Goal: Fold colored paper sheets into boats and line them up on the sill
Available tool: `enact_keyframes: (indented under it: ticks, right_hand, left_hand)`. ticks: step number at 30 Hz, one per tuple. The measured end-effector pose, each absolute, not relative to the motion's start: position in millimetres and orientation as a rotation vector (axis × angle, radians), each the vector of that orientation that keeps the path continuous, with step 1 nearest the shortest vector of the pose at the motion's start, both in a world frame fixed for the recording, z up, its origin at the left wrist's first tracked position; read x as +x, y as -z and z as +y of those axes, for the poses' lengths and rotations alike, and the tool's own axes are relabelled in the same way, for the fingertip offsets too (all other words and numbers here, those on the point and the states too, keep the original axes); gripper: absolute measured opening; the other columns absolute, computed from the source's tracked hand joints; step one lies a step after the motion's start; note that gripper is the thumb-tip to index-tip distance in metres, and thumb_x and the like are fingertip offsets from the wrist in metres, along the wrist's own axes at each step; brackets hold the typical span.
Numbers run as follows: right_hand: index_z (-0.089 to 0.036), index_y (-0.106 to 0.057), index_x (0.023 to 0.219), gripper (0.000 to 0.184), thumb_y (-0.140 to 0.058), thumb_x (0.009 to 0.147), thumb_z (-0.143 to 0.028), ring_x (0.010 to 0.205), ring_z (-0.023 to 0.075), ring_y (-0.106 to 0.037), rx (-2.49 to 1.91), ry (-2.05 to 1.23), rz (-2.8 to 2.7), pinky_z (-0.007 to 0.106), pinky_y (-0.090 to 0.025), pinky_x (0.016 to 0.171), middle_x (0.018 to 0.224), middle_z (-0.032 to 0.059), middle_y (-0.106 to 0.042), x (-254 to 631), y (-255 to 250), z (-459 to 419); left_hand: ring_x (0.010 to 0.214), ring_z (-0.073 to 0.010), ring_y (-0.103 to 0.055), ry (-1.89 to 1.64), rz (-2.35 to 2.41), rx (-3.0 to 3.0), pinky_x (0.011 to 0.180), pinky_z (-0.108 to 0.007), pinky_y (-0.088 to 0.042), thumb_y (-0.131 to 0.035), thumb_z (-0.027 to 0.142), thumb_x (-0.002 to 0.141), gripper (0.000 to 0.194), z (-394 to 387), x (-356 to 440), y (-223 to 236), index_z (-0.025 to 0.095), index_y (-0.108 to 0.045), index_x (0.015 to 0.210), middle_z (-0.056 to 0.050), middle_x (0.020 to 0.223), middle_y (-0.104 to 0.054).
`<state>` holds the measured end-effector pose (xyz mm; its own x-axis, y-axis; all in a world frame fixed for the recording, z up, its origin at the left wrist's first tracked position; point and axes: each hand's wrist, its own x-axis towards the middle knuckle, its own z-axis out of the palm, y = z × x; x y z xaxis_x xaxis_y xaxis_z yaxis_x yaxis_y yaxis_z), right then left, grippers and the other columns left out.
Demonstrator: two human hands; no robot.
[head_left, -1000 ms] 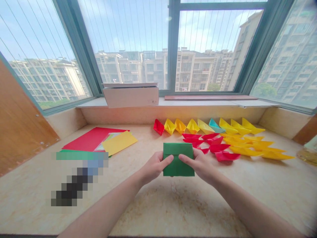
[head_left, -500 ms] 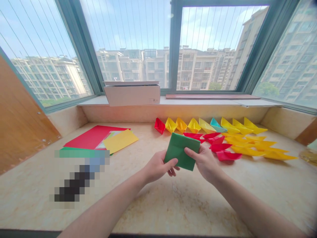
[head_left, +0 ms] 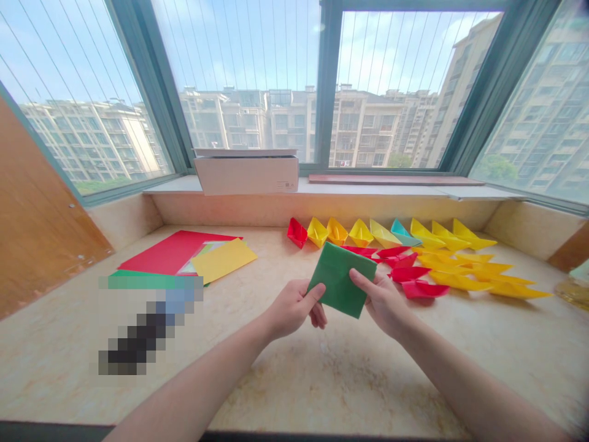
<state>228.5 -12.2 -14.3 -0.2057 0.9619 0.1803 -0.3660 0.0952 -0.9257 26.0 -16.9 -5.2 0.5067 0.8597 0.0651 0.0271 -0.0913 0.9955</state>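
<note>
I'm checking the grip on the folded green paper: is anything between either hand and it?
Nothing visible. The left hand pinches the green paper at its lower left corner and the right hand holds its right edge, both touching it directly. The red boats lie behind it, apart.

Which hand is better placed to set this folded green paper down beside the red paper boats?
Right hand, probably: it grips the folded green paper on the side nearest the red paper boats.

Stone ledge (head_left: 322, 380) w/ paper boats (head_left: 442, 258), sheets (head_left: 184, 255)
</note>
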Motion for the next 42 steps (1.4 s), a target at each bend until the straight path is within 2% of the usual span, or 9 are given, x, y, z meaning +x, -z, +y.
enact_keyframes:
  ticks: [2,5,9,13,18,22,29,36,42]
  right_hand:
    - [-0.021,-0.076,0.099,0.024,-0.067,0.089,-0.040,0.083,0.0258,-0.073,-0.754,-1.188,-1.298,0.038,-0.059,0.073,0.091,0.0057,-0.078,230,19,-12]
    - [-0.024,-0.077,0.101,0.017,-0.064,0.091,-0.029,0.086,0.0262,-0.074,-0.833,-0.653,-1.554,0.039,-0.059,0.078,0.094,0.0037,-0.079,233,24,-15]
    - [-0.027,-0.066,0.128,0.045,-0.055,0.089,-0.008,0.115,0.0267,-0.066,-0.766,-0.028,-1.922,0.043,-0.054,0.098,0.126,0.0065,-0.070,236,23,-20]
    - [-0.021,-0.044,0.148,0.064,-0.045,0.087,0.000,0.132,0.0273,-0.053,-0.751,0.243,-2.167,0.046,-0.050,0.105,0.144,0.0126,-0.055,233,20,-21]
    - [-0.013,-0.026,0.155,0.070,-0.056,0.092,-0.018,0.141,0.0327,-0.040,-0.745,0.364,-2.357,0.051,-0.047,0.107,0.149,0.0182,-0.047,231,19,-21]
    - [-0.024,-0.046,0.145,0.054,-0.062,0.094,-0.030,0.141,0.0318,-0.040,-0.684,0.425,-2.488,0.053,-0.045,0.108,0.150,0.0131,-0.047,234,17,-18]
    - [-0.028,-0.058,0.135,0.041,-0.062,0.094,-0.025,0.135,0.0285,-0.048,-0.656,0.408,-2.431,0.051,-0.046,0.107,0.147,0.0109,-0.053,238,14,-16]
    - [-0.030,-0.055,0.137,0.051,-0.070,0.089,-0.033,0.134,0.0291,-0.049,-0.612,0.352,-2.452,0.052,-0.044,0.109,0.147,0.0101,-0.052,246,15,-9]
    - [-0.027,-0.055,0.138,0.047,-0.065,0.092,-0.024,0.139,0.0281,-0.044,-0.605,0.350,-2.431,0.052,-0.042,0.111,0.148,0.0106,-0.051,247,14,-9]
  left_hand:
    - [0.045,-0.0160,-0.064,-0.891,0.848,1.462,0.044,-0.023,-0.048,-0.059,0.061,0.085,0.052,-13,26,5,0.011,-0.062,0.072,-0.009,0.057,-0.068]
    - [0.064,-0.0215,-0.073,-0.999,0.869,1.289,0.061,-0.030,-0.056,-0.065,0.058,0.083,0.050,-9,25,4,0.011,-0.066,0.101,-0.014,0.086,-0.076]
    - [0.107,-0.0290,-0.069,-1.015,0.573,1.078,0.098,-0.043,-0.049,-0.054,0.061,0.089,0.059,-9,25,3,0.012,-0.065,0.121,-0.019,0.121,-0.070]
    - [0.121,-0.0294,-0.059,-1.013,0.369,0.962,0.100,-0.044,-0.047,-0.048,0.060,0.093,0.057,-16,26,4,0.016,-0.064,0.125,-0.015,0.130,-0.065]
    - [0.103,-0.0273,-0.067,-1.069,0.497,0.938,0.084,-0.036,-0.055,-0.065,0.040,0.087,0.043,-14,25,1,0.014,-0.065,0.121,-0.014,0.115,-0.072]
    - [0.092,-0.0211,-0.070,-1.153,0.624,0.911,0.077,-0.027,-0.055,-0.069,0.021,0.082,0.037,-7,20,-1,0.014,-0.066,0.118,-0.011,0.111,-0.073]
    - [0.080,-0.0176,-0.070,-1.145,0.672,0.869,0.070,-0.024,-0.055,-0.070,0.019,0.080,0.026,-6,20,0,0.012,-0.071,0.106,-0.010,0.101,-0.075]
    - [0.088,-0.0201,-0.070,-1.083,0.610,0.908,0.071,-0.027,-0.057,-0.066,0.020,0.085,0.050,-9,21,-4,0.021,-0.056,0.134,-0.010,0.116,-0.072]
    - [0.088,-0.0187,-0.069,-1.076,0.605,0.929,0.073,-0.027,-0.054,-0.066,0.020,0.084,0.053,-8,16,-3,0.022,-0.054,0.136,-0.009,0.119,-0.069]
